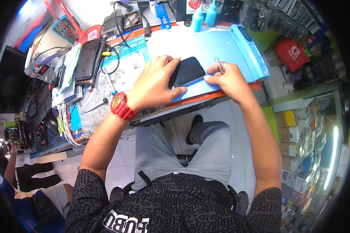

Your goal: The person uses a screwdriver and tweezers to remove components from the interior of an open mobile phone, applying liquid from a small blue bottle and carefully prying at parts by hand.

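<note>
A black smartphone (188, 72) lies screen up on a light blue work surface (179, 43) near the bench's front edge. My left hand (158, 80) grips its left end, with the thumb on the near edge and the fingers over the far side. At the phone's right end is my right hand (226, 79), its fingers closed on a pair of metal tweezers (219, 64). The tweezer tips point up and away from the phone. Thumb and index finger come together beside the phone's corner; whether they touch it I cannot tell.
A blue bar-shaped device (249, 52) borders the work surface on the right. Two blue squeeze bottles (198, 21) stand behind. Leftward lie a screwdriver (95, 105), another large dark phone (88, 58) and cables. A glass display case (303, 143) stands at right; another person (39, 198) is at lower left.
</note>
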The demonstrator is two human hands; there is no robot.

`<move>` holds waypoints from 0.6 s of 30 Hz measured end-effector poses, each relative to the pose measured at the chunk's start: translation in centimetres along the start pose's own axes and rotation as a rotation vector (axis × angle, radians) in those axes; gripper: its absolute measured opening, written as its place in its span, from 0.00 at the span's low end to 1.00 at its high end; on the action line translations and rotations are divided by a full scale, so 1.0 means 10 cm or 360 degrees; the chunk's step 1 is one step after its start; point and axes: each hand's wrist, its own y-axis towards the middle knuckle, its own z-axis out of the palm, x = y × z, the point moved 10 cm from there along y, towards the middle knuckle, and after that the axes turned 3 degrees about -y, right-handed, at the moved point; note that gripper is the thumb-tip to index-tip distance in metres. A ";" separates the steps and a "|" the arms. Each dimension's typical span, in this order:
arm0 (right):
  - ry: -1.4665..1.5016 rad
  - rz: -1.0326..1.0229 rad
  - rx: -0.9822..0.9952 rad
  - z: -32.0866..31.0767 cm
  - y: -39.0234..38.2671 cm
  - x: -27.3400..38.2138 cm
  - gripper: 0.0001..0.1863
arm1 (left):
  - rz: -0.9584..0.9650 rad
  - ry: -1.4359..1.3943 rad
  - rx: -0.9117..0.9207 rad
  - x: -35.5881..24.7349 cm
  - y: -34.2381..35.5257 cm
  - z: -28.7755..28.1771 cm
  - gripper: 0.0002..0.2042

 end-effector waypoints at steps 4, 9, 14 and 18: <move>0.0001 -0.0004 -0.0019 -0.03 0.00 0.03 0.16 | 0.0010 -0.0004 -0.0022 -0.01 0.02 0.00 0.40; -0.0028 -0.0020 -0.0026 -0.01 0.01 0.06 0.15 | 0.0018 0.0013 -0.0037 0.00 0.01 -0.01 0.40; -0.0044 -0.0077 -0.0026 0.03 0.00 0.04 0.14 | 0.0000 0.0008 -0.0026 0.00 0.00 -0.01 0.40; -0.0042 -0.0212 -0.0100 0.03 -0.03 0.09 0.12 | 0.0016 0.0005 -0.0049 0.00 -0.01 0.00 0.40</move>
